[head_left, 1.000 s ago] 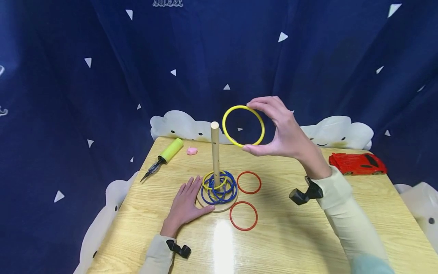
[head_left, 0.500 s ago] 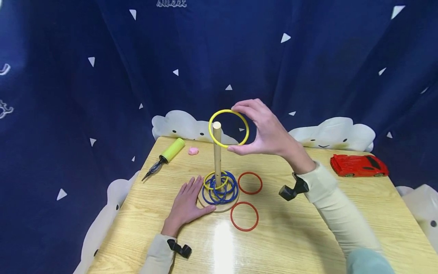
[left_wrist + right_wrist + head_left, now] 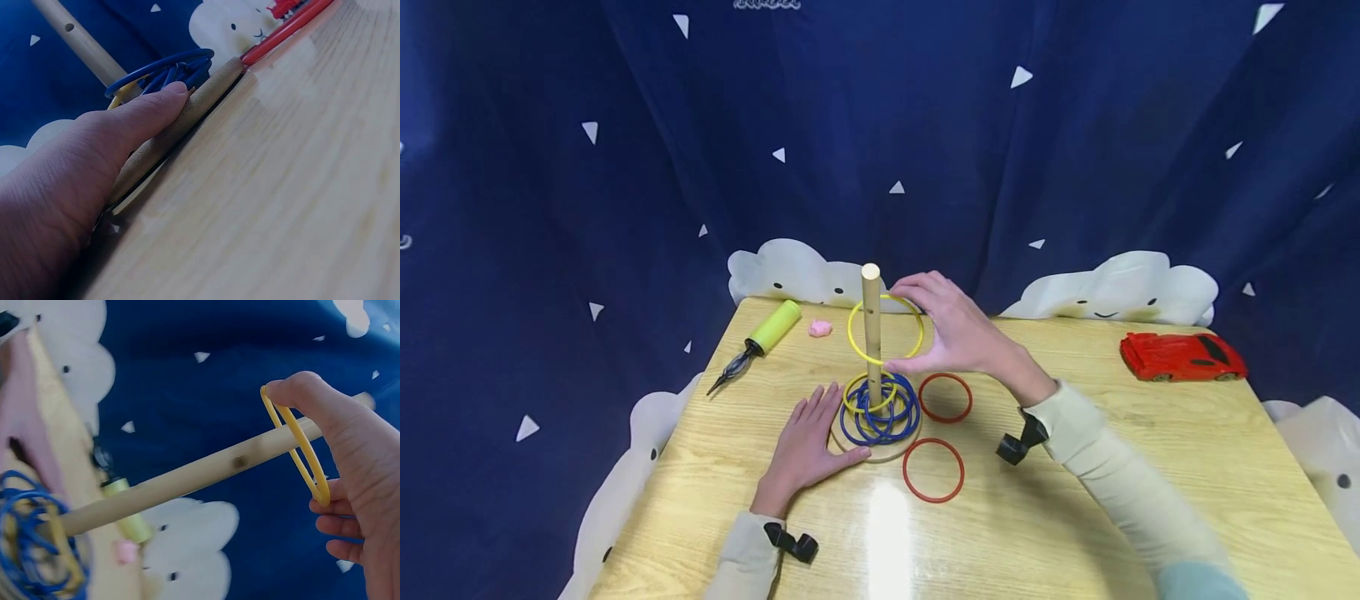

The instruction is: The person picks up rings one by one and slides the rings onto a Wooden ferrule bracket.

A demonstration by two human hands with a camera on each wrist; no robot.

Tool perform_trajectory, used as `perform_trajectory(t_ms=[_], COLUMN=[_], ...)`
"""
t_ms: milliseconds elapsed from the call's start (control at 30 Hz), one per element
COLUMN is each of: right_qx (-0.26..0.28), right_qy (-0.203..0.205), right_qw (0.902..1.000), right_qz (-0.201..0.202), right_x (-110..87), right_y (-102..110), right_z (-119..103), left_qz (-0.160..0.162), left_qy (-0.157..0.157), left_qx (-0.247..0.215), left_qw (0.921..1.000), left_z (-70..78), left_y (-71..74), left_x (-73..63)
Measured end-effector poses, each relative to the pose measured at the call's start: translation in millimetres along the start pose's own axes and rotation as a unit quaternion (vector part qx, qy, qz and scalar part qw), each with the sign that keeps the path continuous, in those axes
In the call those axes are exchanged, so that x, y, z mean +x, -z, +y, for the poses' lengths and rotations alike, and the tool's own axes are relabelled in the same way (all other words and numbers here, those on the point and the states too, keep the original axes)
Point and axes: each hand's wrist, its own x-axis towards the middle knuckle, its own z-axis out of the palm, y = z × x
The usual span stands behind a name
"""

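My right hand [image 3: 955, 333] pinches a yellow ring [image 3: 306, 447] between thumb and fingertips. The ring encircles the upright wooden post [image 3: 872, 325], partway down from its top, and is tilted in the right wrist view. Several blue rings [image 3: 917, 408] and yellow ones lie heaped around the foot of the post on its round wooden base [image 3: 889, 455]. My left hand [image 3: 805, 454] lies flat at the left of the base with fingers extended. Its thumb [image 3: 150, 112] rests along the base's edge, close to the blue rings.
Two red rings [image 3: 932, 501] lie on the wooden table [image 3: 1037, 533] right of the base. A yellow-green hand pump [image 3: 775, 327] and a small pink object [image 3: 820, 328] are at the back left. A red toy car [image 3: 1183, 357] stands at the far right. A dark blue curtain [image 3: 880, 108] hangs behind.
My right hand has carried the yellow ring left over the top of the post, then lowered it so it surrounds the post. My left hand has stayed at the base.
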Motion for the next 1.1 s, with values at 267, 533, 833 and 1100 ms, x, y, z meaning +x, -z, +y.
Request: perform_trajectory(t_ms=[267,533,833,1100], right_qx=[-0.011,-0.038,-0.024,-0.007], right_qy=[-0.034,-0.07,-0.096,-0.107], right_qw=[0.9981,0.992,0.9883,0.9882], right_qz=[-0.05,-0.098,-0.116,-0.109], right_x=[-31.8,-57.9,-74.3,-86.6], right_y=[-49.8,-92.4,-119.5,-128.5], right_z=[14.1,23.8,30.2,33.8], left_qz=[0.0,0.0,-0.004,-0.008], left_qy=[0.005,0.005,0.005,0.005], left_qx=[-0.008,-0.016,-0.008,-0.006], left_qw=[1.0,0.9999,1.0,0.9999], left_z=[0.1,0.5,0.3,-1.3], left_y=[1.3,0.6,0.2,0.2], left_x=[1.4,0.5,0.3,1.5])
